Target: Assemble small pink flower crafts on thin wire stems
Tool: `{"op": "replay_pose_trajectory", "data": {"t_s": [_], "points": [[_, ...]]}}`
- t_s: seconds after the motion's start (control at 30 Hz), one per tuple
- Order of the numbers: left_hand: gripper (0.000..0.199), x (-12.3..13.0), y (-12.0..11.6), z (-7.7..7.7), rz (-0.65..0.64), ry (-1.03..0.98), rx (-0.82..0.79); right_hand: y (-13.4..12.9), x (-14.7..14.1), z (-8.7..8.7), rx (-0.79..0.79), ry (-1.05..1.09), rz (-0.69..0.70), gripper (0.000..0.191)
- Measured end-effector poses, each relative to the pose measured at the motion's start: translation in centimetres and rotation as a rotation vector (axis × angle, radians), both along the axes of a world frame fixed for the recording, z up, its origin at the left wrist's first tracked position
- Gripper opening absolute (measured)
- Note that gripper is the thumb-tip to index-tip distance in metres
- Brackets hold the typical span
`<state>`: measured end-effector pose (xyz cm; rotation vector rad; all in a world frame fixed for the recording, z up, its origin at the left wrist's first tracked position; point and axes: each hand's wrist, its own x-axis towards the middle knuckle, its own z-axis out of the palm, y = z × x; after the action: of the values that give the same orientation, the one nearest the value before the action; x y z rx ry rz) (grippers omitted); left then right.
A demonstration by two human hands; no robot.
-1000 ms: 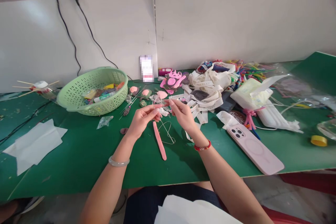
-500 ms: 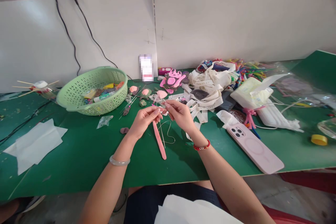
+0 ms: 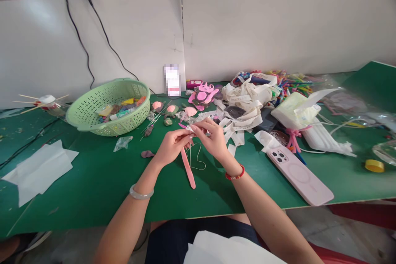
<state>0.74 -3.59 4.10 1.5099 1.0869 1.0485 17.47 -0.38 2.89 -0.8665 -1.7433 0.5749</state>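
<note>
My left hand (image 3: pixel 171 145) and my right hand (image 3: pixel 210 136) meet over the middle of the green table, fingers pinched together on a small whitish piece (image 3: pixel 189 129) that they mostly hide. A pink-purple tip (image 3: pixel 182 125) sticks out above the fingertips. From beneath my left fingers a long flat pink strip (image 3: pixel 188 169) runs down toward the table's front edge. Beside the strip, a thin pale cord (image 3: pixel 201 161) loops over the table. Small pink-and-grey pieces (image 3: pixel 171 109) lie just beyond my hands.
A green basket (image 3: pixel 108 126) with coloured packets stands at the left, near white sheets (image 3: pixel 43 171). White ribbons (image 3: pixel 247 105) are heaped behind my right hand. A pink phone (image 3: pixel 301 175) lies at the right, below a tissue pack (image 3: pixel 295 109). A lit screen (image 3: pixel 172 80) leans on the partition.
My hands have come closer together, the right fingertips now meeting the left ones. A pink-purple tip shows above them. The cord's loop has shifted slightly.
</note>
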Motion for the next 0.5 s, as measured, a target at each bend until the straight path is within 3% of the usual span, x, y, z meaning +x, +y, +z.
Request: {"op": "replay_pose_trajectory", "data": {"t_s": [0.23, 0.33, 0.5], "points": [[0.027, 0.31, -0.38, 0.1, -0.019, 0.079, 0.053, 0.03, -0.22, 0.24, -0.402, 0.306, 0.147, 0.042], [0.025, 0.32, -0.49, 0.36, -0.018, 0.123, 0.071, 0.33, 0.04, 0.42, -0.405, 0.367, 0.118, 0.042], [0.023, 0.32, -0.46, 0.19, -0.017, 0.076, 0.039, 0.32, 0.05, 0.45, -0.399, 0.326, 0.197, 0.039]]}}
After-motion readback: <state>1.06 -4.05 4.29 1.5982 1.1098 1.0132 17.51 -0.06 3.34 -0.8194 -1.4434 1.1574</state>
